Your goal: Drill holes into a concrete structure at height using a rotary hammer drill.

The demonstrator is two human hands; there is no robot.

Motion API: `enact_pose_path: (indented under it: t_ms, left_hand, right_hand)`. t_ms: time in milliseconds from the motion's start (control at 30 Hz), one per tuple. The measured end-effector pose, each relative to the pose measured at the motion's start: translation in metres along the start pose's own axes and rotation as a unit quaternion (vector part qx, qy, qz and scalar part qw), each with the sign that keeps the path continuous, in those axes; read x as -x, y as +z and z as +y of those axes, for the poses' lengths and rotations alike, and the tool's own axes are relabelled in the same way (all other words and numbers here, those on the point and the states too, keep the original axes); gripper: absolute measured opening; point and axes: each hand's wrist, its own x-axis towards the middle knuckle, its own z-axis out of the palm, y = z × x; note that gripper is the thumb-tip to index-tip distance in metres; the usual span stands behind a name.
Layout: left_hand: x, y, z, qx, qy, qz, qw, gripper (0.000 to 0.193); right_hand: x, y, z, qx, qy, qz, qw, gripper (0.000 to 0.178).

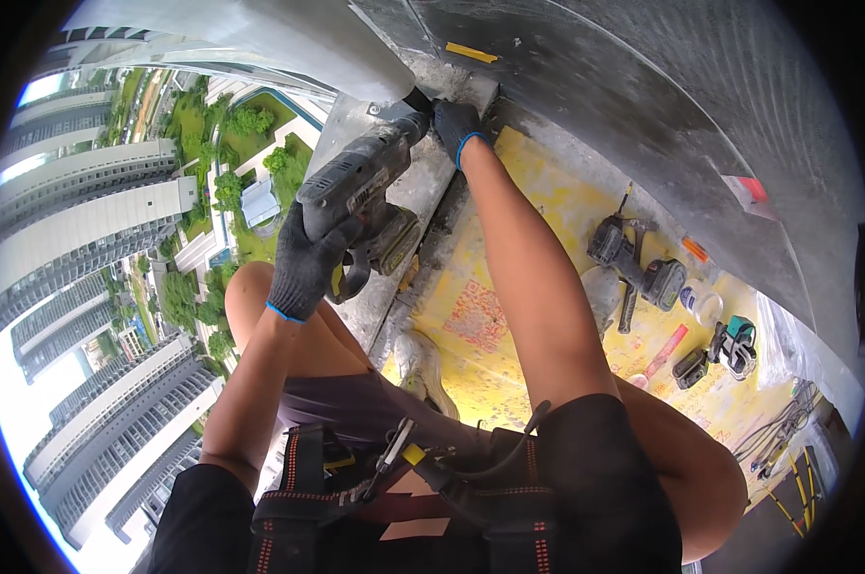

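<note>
A dusty cordless rotary hammer [361,177] lies along the concrete ledge, its nose toward the foot of a light grey column. My left hand [308,258], in a dark knitted glove with a blue cuff, is wrapped round its rear grip, above the battery. My right hand [456,127], gloved alike, is closed right beside the tool's black nose at the column's base. Its fingertips are hidden, so what they grip cannot be made out. The tip of the tool is also out of sight there.
At left the ledge [341,134] drops away to trees and tower blocks far below. A cordless drill [633,258], a hammer, a tape roll [705,304] and a teal tool [738,344] lie on the yellow, stained floor board [537,201]. A dark panel [643,86] curves along the right. I wear a harness.
</note>
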Motion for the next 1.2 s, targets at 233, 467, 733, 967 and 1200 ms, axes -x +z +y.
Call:
enact_pose_path:
  t_ms: [233, 467, 733, 967, 1200]
  left_hand:
    - [0.002, -0.017, -0.022, -0.063, 0.019, 0.04, 0.997, 0.057]
    - [-0.009, -0.015, -0.029, -0.15, 0.107, 0.002, 0.983, 0.055]
    - [-0.021, -0.033, -0.011, -0.319, 0.169, -0.007, 0.932, 0.064]
    - [-0.034, -0.065, 0.019, -0.515, 0.237, -0.078, 0.82, 0.069]
    - [-0.049, -0.062, 0.049, -0.581, 0.292, -0.138, 0.747, 0.067]
  right_hand:
    - [0.05, 0.043, -0.061, -0.271, 0.247, -0.043, 0.929, 0.029]
    - [0.058, 0.019, -0.074, -0.289, 0.247, -0.054, 0.923, 0.027]
    - [0.061, 0.02, -0.068, -0.318, 0.217, -0.064, 0.921, 0.025]
    - [0.06, 0.028, -0.069, -0.333, 0.213, -0.072, 0.916, 0.028]
    - [0.043, 0.026, -0.031, -0.186, 0.098, -0.086, 0.974, 0.028]
